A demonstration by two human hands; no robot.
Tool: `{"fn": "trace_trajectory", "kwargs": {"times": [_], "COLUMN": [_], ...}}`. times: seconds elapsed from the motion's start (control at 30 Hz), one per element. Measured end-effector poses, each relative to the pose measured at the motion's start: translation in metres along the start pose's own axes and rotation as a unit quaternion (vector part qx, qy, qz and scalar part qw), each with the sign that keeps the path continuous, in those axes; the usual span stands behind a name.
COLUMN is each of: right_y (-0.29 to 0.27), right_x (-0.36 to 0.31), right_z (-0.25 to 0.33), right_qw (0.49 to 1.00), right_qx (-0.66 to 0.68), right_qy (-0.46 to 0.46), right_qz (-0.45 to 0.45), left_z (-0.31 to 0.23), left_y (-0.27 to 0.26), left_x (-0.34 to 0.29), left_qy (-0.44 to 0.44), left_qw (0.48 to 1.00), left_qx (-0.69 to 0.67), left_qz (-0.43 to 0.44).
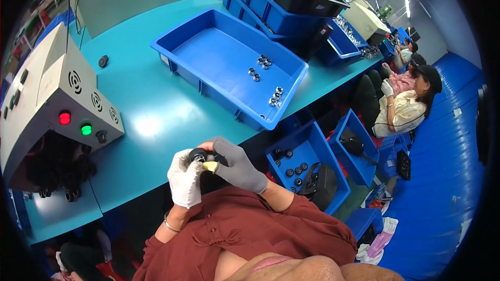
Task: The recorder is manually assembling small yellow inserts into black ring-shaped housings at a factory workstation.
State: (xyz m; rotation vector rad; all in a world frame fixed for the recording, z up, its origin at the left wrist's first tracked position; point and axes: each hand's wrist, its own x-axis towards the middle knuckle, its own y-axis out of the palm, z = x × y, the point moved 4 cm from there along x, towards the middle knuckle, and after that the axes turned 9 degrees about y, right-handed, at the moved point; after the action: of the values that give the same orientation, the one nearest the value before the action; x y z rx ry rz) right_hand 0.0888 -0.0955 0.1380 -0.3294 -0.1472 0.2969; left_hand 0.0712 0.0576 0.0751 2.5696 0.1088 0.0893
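Note:
In a white glove, my left hand [185, 179] is closed around a small round black part [198, 154] with a shiny metal centre. My right hand [237, 165], in a grey glove with a yellow cover on one fingertip, grips the same part from the other side. Both hands meet above the front edge of the teal table [172, 125]. Beyond them a shallow blue bin [208, 41] holds several shiny metal pieces [273, 97] at its right end. Fingers partly hide the held part, so its exact kind cannot be made out.
A beige machine [62, 83] with red and green lights stands at left, dark parts [57, 169] heaped in its opening. A lone black part [103, 61] lies on the table. A lower blue bin [338, 198] holds black round parts. Stacked bins [281, 13] and co-workers [403, 106] are at right.

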Motion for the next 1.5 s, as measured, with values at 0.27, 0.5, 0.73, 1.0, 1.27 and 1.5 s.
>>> {"fn": "trace_trajectory", "kwargs": {"times": [0.27,0.5,0.73,1.0,1.27,1.5], "right_y": [0.010,0.005,0.007,0.020,-0.004,0.010], "right_x": [-0.012,-0.011,-0.012,-0.008,-0.008,-0.020], "right_z": [-0.014,-0.018,-0.028,-0.003,-0.015,-0.031], "right_qw": [0.993,0.992,0.992,0.923,0.982,0.974], "right_qx": [0.099,0.059,0.097,-0.158,-0.130,0.188], "right_qy": [0.031,0.065,0.059,-0.153,-0.097,0.107], "right_qz": [-0.053,-0.086,-0.062,-0.317,-0.100,-0.072], "left_z": [-0.019,-0.007,-0.004,0.019,0.000,0.008], "left_y": [0.014,0.008,0.012,0.018,0.015,0.009], "left_x": [-0.001,0.007,0.001,0.015,0.026,0.018], "left_qy": [0.156,0.036,0.073,0.035,-0.078,0.039], "left_qw": [0.966,0.991,0.984,0.998,0.975,0.988], "left_qx": [0.202,0.120,0.156,0.044,0.149,0.110], "left_qz": [0.032,0.042,0.049,-0.031,0.142,0.098]}}
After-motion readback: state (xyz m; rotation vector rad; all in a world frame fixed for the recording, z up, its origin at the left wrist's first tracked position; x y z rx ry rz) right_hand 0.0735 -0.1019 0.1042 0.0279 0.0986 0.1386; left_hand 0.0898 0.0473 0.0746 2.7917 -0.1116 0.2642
